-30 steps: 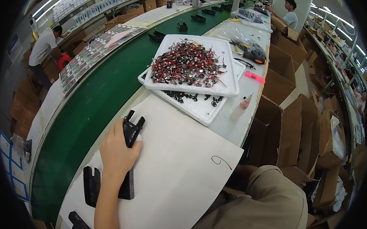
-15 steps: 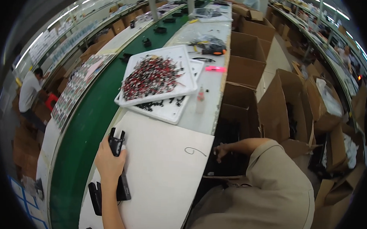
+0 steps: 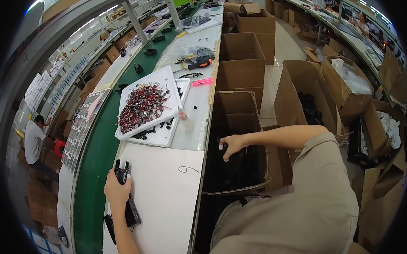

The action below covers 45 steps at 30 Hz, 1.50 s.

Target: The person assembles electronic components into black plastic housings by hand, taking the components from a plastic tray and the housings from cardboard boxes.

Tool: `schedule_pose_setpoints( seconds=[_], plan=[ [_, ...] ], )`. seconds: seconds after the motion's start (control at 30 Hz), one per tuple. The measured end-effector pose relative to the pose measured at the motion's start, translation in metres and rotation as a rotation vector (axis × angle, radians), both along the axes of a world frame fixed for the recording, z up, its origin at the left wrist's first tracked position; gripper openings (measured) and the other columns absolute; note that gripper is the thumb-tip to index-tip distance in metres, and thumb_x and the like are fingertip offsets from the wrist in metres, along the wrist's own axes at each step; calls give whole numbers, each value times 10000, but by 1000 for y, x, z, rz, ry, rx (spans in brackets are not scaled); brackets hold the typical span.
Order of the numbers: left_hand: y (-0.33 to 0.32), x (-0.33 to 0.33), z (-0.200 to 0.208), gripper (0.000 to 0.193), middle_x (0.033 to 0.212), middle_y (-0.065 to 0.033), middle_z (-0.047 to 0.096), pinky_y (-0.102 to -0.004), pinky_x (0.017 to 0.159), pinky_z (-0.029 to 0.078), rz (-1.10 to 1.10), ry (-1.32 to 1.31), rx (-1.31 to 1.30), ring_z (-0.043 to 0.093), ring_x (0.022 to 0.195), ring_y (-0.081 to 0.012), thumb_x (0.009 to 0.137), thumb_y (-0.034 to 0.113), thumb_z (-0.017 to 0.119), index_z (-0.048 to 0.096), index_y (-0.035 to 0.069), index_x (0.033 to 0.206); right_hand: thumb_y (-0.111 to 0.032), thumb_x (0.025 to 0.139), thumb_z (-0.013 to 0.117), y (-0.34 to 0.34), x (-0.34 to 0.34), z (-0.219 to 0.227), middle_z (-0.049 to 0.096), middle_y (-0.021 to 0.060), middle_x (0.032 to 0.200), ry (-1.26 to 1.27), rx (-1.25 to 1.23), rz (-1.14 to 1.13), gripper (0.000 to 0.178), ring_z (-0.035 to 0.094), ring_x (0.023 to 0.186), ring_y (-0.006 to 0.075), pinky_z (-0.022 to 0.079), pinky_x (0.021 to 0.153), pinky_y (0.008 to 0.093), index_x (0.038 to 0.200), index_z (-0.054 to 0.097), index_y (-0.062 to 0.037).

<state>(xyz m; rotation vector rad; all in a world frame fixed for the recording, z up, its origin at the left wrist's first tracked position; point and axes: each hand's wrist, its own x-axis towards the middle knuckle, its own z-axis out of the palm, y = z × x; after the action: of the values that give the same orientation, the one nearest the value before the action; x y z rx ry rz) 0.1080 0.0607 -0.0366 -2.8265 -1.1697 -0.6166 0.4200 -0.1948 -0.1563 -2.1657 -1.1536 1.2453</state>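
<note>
My left hand (image 3: 117, 191) is closed around a black plastic device (image 3: 122, 173) with two upright prongs, over the white board on the bench. Just below it on the board lies a black box-shaped unit (image 3: 132, 213). Another black piece (image 3: 109, 227) sits beside my left forearm, partly hidden by it. My right hand (image 3: 233, 146) is at the open cardboard box (image 3: 240, 98) to the right of the bench, above dark contents too dim to make out. Its fingers are bent and apart, and no object shows in them.
A white tray (image 3: 170, 105) of small red-and-black wired parts rests on another tray (image 3: 160, 140) with black pieces. Beyond are a screwdriver (image 3: 199, 64), a pink marker (image 3: 202, 82) and a small bottle (image 3: 185, 119). A green conveyor belt (image 3: 105, 141) runs left. More cartons (image 3: 299, 76) stand right.
The view has turned rightward, showing more of the box. My right hand is farther from the bench edge, over the box's dark contents. The left hand keeps its hold on the black device.
</note>
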Motion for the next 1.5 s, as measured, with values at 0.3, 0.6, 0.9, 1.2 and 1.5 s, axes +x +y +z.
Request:
schedule_pose_setpoints(
  seconds=[0.3, 0.6, 0.9, 1.2, 1.5],
  plan=[
    [-3, -2, 5, 517, 900, -152, 562, -418, 689, 448, 38, 53, 25, 560, 796, -333, 630, 247, 609, 464, 26, 1074, -288, 591, 708, -67, -12, 122, 523, 111, 949, -21, 291, -47, 566, 511, 885, 216, 422, 764, 296, 1062, 496, -55],
    [-48, -15, 37, 553, 947, -192, 567, -403, 734, 439, -24, -104, -71, 548, 863, -349, 623, 215, 642, 457, -16, 1091, -199, 628, 707, -16, -65, 199, 519, 40, 966, 206, 603, 166, 546, 476, 879, 98, 400, 777, 241, 1088, 457, -43],
    [13, -66, 73, 471, 703, -182, 589, -362, 568, 442, 206, -182, 13, 595, 643, -298, 699, 306, 628, 524, -9, 1033, -191, 679, 676, 182, -153, 158, 537, 51, 873, 576, 680, 209, 436, 504, 800, 116, 414, 685, 234, 1061, 491, -90],
    [79, -94, 34, 493, 841, -168, 598, -315, 684, 432, 136, -270, -354, 577, 760, -229, 659, 379, 611, 552, -33, 924, -335, 759, 536, 249, -186, 130, 540, 44, 903, 715, 367, 240, 441, 583, 678, 106, 452, 403, 251, 1141, 422, -147],
    [99, -83, 31, 481, 781, -129, 551, -299, 651, 425, 62, -198, -504, 547, 732, -190, 642, 372, 610, 534, -30, 895, -521, 688, 596, 245, -208, 152, 505, 121, 1043, 490, 242, 775, 797, 554, 871, 208, 503, 571, 290, 1285, 301, -83]
  ],
)
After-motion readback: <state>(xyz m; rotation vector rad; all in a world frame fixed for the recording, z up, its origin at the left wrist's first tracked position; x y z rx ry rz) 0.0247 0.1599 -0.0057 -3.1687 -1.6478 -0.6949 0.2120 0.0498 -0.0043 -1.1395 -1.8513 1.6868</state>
